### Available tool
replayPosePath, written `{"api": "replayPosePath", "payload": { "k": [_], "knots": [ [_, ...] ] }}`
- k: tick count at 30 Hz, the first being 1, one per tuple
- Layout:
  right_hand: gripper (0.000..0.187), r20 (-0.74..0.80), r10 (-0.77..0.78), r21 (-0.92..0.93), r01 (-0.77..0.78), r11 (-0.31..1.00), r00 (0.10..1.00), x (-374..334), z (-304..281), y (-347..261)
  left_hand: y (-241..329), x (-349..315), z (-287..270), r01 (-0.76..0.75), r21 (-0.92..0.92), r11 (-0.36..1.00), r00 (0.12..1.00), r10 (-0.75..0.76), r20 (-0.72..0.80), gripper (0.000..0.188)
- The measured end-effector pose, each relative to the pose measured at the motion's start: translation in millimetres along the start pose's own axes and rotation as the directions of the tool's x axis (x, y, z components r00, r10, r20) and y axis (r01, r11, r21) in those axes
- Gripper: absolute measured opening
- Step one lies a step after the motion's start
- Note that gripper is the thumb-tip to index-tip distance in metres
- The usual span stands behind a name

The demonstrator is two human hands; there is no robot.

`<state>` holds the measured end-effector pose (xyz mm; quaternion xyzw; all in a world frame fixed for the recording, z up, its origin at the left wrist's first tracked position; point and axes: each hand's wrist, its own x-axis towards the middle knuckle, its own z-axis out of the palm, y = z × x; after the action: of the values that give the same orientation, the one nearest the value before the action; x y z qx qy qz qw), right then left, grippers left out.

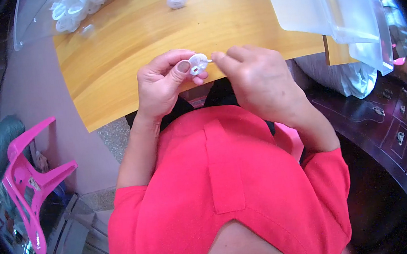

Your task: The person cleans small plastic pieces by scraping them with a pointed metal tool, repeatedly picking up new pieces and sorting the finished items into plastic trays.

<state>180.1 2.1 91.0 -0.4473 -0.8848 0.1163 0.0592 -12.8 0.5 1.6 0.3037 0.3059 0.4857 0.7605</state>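
Over the near edge of the wooden table [112, 81], my left hand [157, 88] pinches a small round white plastic piece [198, 59] between thumb and fingers. The piece is tilted up, and a small dark spot shows low on its face. From the right, my right hand [263, 80] grips a thin metal rod [209, 61] whose far end meets the right side of the piece. Whether the rod's tip sits inside the piece or only against it, I cannot tell. My right fingers hide the rod's other end.
Another round white piece [177, 0] lies farther back on the table. Several white pieces [75, 11] are heaped in a clear tray at the far left. Clear plastic bins [299, 7] occupy the right side. A pink stool [21, 174] and a dark cabinet [382, 121] flank me.
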Motion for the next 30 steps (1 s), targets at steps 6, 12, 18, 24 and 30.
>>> {"api": "replayPosePath", "payload": {
  "k": [6,12,18,24,30],
  "knots": [
    [0.03,-0.139,0.117,0.276,-0.074,0.958,0.983,-16,6,3,3,1,-4,-0.01,-0.085,0.996,0.999,0.014,0.039,0.03],
    [0.029,-0.176,0.174,0.412,-0.088,0.907,0.969,-27,22,0,1,2,-4,-0.035,-0.069,0.997,0.997,0.039,0.065,0.032],
    [0.031,-0.159,0.15,0.332,-0.09,0.939,0.976,-31,27,-9,-5,-1,1,-0.061,0.051,0.997,0.998,0.06,0.027,0.028],
    [0.028,-0.084,0.177,0.311,-0.143,0.94,0.98,-33,30,-7,-10,-1,10,-0.14,0.314,0.939,0.99,0.124,0.068,0.019],
    [0.019,0.053,0.176,0.305,-0.184,0.934,0.983,-34,28,-6,-5,-3,22,-0.122,0.564,0.817,0.992,0.093,0.08,0.015]
  ]
}}
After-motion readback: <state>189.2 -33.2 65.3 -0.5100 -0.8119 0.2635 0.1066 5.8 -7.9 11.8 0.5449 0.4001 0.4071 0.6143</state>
